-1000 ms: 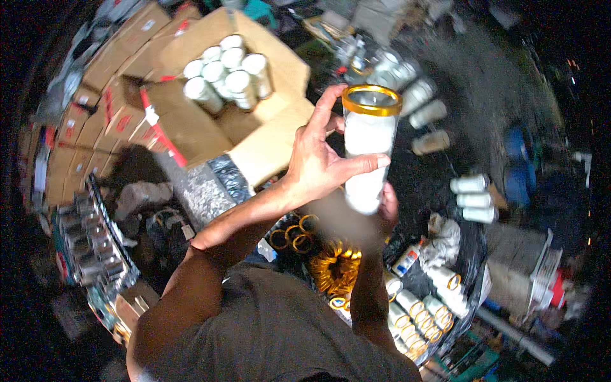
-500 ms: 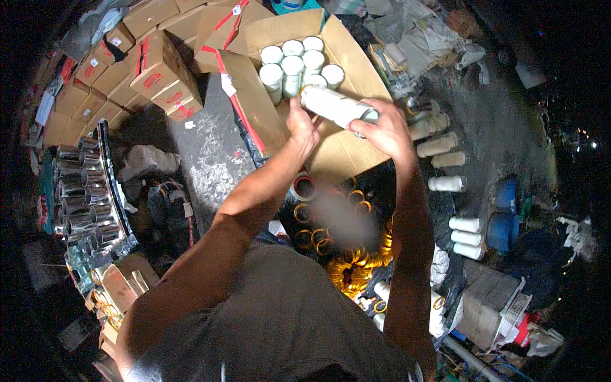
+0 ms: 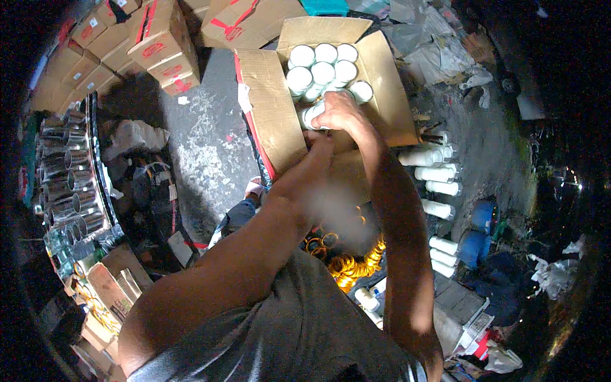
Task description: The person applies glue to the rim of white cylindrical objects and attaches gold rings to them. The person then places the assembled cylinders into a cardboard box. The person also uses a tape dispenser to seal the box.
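An open cardboard box (image 3: 267,108) holds several white cylinders (image 3: 323,72) standing upright in rows toward its far side. Inside its near part, my right hand (image 3: 338,111) is closed around another white cylinder (image 3: 312,117), gripping it from above and the right. This cylinder is tilted beside the standing ones. My left hand (image 3: 318,136) is at its lower near end, with the fingers curled against it and partly hidden by the box shadow and the cylinder.
Stacked cardboard boxes (image 3: 162,41) stand at the far left. Shiny metal cylinders (image 3: 77,158) line the left side. More white cylinders (image 3: 438,209) lie in a row on the right. Yellow rings (image 3: 347,270) are heaped near my body. A foot (image 3: 254,186) shows left of the box.
Both hands have lowered the white cylinder from above the box's near side into the box, beside the standing ones. The view has shifted, so the box sits further right.
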A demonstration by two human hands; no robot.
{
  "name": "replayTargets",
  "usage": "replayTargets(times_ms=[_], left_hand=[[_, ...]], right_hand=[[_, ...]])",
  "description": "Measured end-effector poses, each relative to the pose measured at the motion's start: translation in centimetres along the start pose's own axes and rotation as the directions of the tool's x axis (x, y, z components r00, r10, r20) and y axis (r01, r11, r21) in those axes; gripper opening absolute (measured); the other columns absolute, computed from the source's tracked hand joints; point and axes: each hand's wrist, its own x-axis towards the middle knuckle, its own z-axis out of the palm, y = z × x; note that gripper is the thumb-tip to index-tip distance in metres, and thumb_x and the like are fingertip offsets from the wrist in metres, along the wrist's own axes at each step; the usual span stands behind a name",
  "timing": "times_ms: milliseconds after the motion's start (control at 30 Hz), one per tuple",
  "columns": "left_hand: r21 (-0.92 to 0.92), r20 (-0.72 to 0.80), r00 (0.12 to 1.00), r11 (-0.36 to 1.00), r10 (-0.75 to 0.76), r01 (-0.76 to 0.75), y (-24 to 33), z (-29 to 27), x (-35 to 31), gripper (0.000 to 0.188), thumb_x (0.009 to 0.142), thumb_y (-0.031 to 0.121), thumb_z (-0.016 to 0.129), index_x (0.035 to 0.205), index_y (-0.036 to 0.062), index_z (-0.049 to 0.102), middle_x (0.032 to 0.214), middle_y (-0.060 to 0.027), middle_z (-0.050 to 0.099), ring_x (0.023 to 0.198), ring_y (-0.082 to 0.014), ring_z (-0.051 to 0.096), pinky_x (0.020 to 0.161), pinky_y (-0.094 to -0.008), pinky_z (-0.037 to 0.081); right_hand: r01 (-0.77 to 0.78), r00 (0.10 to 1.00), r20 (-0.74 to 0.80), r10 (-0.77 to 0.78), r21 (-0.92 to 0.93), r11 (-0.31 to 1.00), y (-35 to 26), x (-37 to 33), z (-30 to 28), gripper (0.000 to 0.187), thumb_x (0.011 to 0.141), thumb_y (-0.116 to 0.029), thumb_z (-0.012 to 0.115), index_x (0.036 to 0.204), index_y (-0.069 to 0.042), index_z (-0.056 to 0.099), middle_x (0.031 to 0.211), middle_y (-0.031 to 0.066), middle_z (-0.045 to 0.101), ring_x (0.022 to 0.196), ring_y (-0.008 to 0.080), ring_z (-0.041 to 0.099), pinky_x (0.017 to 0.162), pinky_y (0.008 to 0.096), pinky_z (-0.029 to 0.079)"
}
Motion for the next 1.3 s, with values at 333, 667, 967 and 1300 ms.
replayTargets(times_ms=[333, 667, 967, 1300], left_hand=[[0.132, -0.130, 0.989, 0.990, 0.070, -0.052, 10.8, -6.9, -5.2, 0.042, 0.096, 0.036, 0.052, 0.128, 0.0100, 0.061, 0.114, -0.0120, 0.067, 0.102, -0.0284, 0.066, 0.084, -0.0499, 0.055], [0.375, -0.113, 0.981, 0.908, -0.156, 0.187, 0.1, -1.9, -2.8, 0.042, 0.094, 0.029, 0.056, 0.129, 0.0068, 0.060, 0.113, -0.0136, 0.065, 0.101, -0.0296, 0.064, 0.085, -0.0522, 0.054], [0.700, -0.103, 0.978, 0.685, -0.181, 0.201, -6.4, 1.8, 2.4, 0.044, 0.092, 0.024, 0.061, 0.131, 0.0040, 0.058, 0.112, -0.0151, 0.063, 0.099, -0.0307, 0.063, 0.086, -0.0543, 0.053], [0.927, -0.122, 0.982, 0.337, -0.146, 0.165, -6.8, 3.5, 7.4, 0.047, 0.089, 0.017, 0.066, 0.132, 0.0008, 0.057, 0.112, -0.0167, 0.061, 0.098, -0.0320, 0.061, 0.086, -0.0566, 0.052]], right_hand=[[0.017, 0.994, -0.105, -0.027, -0.102, 0.995, -3.2, 4.9, 1.4, 0.047, 0.079, -0.035, 0.083, 0.109, 0.001, 0.075, 0.113, 0.0234, 0.074, 0.108, 0.0372, 0.072, 0.092, 0.0455, 0.058], [0.006, 0.950, -0.309, -0.041, -0.113, 0.994, 0.3, 4.6, 2.8, 0.035, 0.086, -0.028, 0.076, 0.106, 0.000, 0.075, 0.111, 0.0219, 0.074, 0.101, 0.0364, 0.074, 0.085, 0.0471, 0.060], [0.089, 0.839, -0.451, 0.304, 0.666, 0.740, 5.5, -3.4, 10.0, 0.088, 0.073, -0.055, 0.082, 0.132, 0.007, 0.061, 0.122, 0.0300, 0.068, 0.114, 0.0404, 0.068, 0.100, 0.0440, 0.053], [0.333, 0.487, -0.664, 0.567, 0.742, 0.582, 16.1, -15.8, 14.8, 0.043, 0.085, -0.030, 0.082, 0.121, -0.008, 0.071, 0.106, 0.0109, 0.076, 0.096, 0.0217, 0.073, 0.088, 0.0370, 0.057]])
